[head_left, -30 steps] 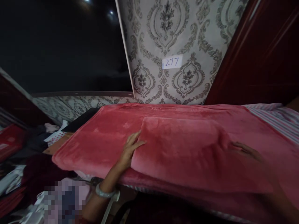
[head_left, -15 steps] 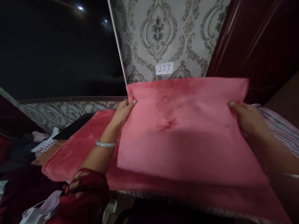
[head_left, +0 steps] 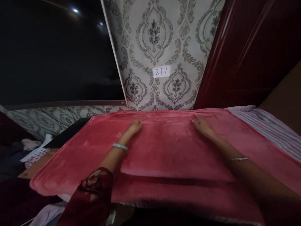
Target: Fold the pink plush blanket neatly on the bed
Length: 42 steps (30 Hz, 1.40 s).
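Observation:
A pink plush cloth (head_left: 160, 147) lies spread over a larger pink plush blanket (head_left: 77, 157); its near edge shows as a fold line, while its far edge blends into the blanket. At the cloth's far left corner, my left hand (head_left: 135, 126) is closed, fingers curled on the fabric. My right hand (head_left: 201, 125) is at the far right corner, slightly blurred, with thumb and fingers pinched at the cloth. Both forearms reach across the blanket, each with a bracelet on the wrist.
Striped fabric (head_left: 270, 125) lies at the right. A dark screen (head_left: 56, 56) stands at the back left, beside patterned wallpaper with a paper label (head_left: 161, 71). A dark red wooden panel (head_left: 240, 62) rises at the right. Clothes (head_left: 14, 153) are heaped at the far left.
Both hands have come down with the cloth, which hung raised by its far corners and now lies flat on the blanket. The view has shifted slightly right.

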Each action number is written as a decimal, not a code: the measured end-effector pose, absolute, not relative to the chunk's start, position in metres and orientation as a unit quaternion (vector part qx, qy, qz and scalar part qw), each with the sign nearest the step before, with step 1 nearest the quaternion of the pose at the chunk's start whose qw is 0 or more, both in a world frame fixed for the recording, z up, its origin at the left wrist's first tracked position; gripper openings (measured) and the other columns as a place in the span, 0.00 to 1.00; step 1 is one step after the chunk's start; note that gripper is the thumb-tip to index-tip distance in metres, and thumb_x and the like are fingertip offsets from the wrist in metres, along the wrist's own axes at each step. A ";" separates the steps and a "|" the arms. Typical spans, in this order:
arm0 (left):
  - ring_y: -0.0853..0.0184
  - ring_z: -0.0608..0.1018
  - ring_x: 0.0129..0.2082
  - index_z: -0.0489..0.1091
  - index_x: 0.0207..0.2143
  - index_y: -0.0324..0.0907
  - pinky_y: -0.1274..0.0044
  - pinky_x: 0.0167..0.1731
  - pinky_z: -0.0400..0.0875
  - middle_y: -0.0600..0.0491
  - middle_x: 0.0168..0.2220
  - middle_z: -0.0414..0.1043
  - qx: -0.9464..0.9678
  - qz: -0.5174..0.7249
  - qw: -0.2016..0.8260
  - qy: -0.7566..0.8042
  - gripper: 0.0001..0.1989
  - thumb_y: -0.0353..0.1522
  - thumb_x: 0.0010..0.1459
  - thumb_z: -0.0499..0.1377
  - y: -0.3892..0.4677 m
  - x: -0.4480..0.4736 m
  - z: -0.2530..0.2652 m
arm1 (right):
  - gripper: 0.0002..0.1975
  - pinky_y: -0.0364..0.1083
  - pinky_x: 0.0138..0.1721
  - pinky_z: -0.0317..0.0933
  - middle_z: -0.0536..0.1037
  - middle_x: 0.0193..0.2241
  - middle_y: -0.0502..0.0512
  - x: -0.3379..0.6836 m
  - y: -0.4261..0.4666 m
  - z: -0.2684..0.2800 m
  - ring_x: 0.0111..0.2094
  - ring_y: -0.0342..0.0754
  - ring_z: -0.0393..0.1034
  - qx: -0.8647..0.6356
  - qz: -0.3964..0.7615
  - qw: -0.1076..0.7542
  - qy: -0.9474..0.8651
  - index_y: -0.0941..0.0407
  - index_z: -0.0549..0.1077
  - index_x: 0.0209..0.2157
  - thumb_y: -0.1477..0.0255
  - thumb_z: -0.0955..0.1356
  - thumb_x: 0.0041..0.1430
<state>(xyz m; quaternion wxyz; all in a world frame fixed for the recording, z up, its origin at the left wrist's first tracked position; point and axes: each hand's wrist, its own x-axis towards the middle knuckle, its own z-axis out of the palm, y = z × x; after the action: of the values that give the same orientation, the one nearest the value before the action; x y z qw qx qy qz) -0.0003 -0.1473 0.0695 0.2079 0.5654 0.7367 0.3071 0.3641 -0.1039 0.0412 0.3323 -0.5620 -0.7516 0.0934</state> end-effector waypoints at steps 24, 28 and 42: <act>0.49 0.61 0.70 0.60 0.69 0.40 0.53 0.68 0.51 0.41 0.69 0.60 0.687 0.070 -0.023 0.723 0.31 0.44 0.71 0.44 -0.139 0.077 0.020 | 0.31 0.64 0.60 0.57 0.61 0.69 0.62 0.342 -0.081 0.014 0.66 0.63 0.58 -0.700 0.107 0.075 -0.702 0.57 0.65 0.65 0.57 0.52 0.72; 0.52 0.59 0.71 0.60 0.69 0.42 0.52 0.69 0.46 0.41 0.70 0.58 0.668 0.058 0.001 0.742 0.31 0.46 0.70 0.44 -0.135 0.065 0.024 | 0.33 0.64 0.61 0.57 0.59 0.70 0.62 0.341 -0.082 0.011 0.66 0.64 0.57 -0.704 0.119 0.080 -0.696 0.56 0.62 0.68 0.55 0.51 0.71; 0.49 0.65 0.68 0.64 0.65 0.33 0.61 0.65 0.60 0.34 0.67 0.61 0.592 0.073 0.055 0.800 0.29 0.42 0.70 0.46 -0.161 0.004 0.044 | 0.31 0.69 0.63 0.53 0.61 0.69 0.64 0.334 -0.096 0.027 0.68 0.66 0.53 -0.705 0.097 0.094 -0.696 0.57 0.64 0.67 0.58 0.52 0.72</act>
<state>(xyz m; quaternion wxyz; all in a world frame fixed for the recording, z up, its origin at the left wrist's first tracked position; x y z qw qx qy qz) 0.0043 -0.1606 0.0441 0.0545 0.5924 0.8004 0.0734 0.3344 -0.0957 0.0267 0.0937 -0.7053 -0.6960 0.0967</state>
